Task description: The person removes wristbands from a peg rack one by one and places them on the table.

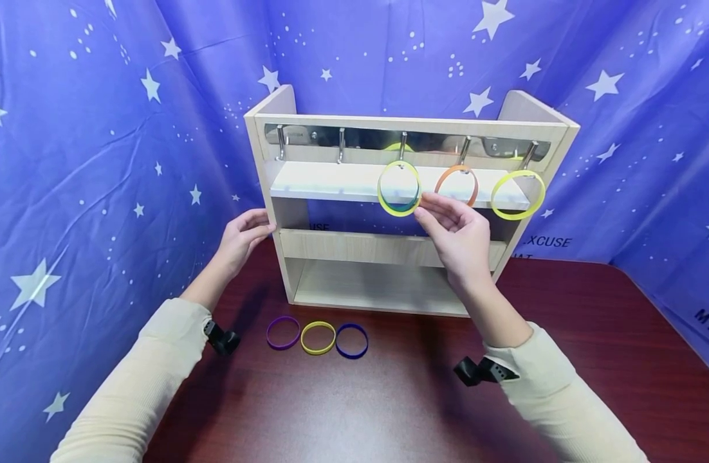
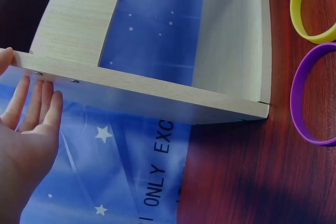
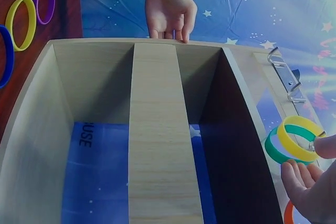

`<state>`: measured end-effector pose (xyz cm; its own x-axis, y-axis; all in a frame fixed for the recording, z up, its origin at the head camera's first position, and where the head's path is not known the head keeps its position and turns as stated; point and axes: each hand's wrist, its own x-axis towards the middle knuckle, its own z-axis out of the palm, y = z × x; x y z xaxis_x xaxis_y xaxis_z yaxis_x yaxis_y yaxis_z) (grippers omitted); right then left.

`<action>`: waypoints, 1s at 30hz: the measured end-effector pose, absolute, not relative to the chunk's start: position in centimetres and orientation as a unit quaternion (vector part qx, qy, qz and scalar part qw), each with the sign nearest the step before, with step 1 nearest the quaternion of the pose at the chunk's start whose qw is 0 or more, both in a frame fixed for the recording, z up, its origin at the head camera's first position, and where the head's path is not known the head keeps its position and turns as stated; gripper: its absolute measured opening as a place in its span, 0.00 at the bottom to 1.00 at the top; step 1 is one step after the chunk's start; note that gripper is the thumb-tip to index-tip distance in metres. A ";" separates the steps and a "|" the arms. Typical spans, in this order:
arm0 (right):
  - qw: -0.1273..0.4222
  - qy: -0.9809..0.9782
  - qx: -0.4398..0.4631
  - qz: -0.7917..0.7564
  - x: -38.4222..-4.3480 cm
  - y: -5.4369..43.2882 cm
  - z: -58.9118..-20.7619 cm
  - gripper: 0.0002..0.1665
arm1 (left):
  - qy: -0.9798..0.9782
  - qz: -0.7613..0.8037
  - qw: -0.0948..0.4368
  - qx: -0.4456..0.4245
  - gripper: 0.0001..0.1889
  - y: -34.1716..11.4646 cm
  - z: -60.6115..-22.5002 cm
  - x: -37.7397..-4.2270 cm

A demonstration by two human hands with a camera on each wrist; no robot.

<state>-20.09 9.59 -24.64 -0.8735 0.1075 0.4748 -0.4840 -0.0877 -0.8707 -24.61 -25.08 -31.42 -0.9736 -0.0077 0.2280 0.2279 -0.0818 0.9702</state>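
My right hand (image 1: 461,241) pinches the right edge of a yellow wristband (image 1: 380,190) at the rack's middle hook (image 1: 403,145). Just behind that band, a green wristband (image 3: 273,150) hangs on the same hook. From the hook to the right hangs an orange wristband (image 1: 476,186); another yellow wristband (image 1: 509,217) is on the far right hook. My left hand (image 1: 241,241) touches the left side panel of the wooden rack (image 1: 354,247). In the left wrist view, its straight fingers (image 2: 34,103) lie against the panel's outer face, with the thumb at the front edge.
On the dark red table (image 1: 377,411), a purple wristband (image 1: 282,348), a yellow one and a blue wristband (image 1: 352,357) lie in a row before the rack. Two more hooks (image 1: 341,145) stand left of the middle one. A blue starry curtain (image 1: 354,58) surrounds the table.
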 end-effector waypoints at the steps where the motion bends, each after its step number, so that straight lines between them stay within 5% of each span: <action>1: 0.207 -0.644 0.144 0.722 -20.2 9.5 -24.6 0.20 | -0.673 -0.731 0.080 -0.082 0.13 -25.1 -31.4 -24.6; 30: 0.190 -0.597 0.126 0.769 -20.2 7.9 -24.1 0.14 | -0.669 -0.733 0.083 -0.086 0.14 -25.1 -31.5 -24.7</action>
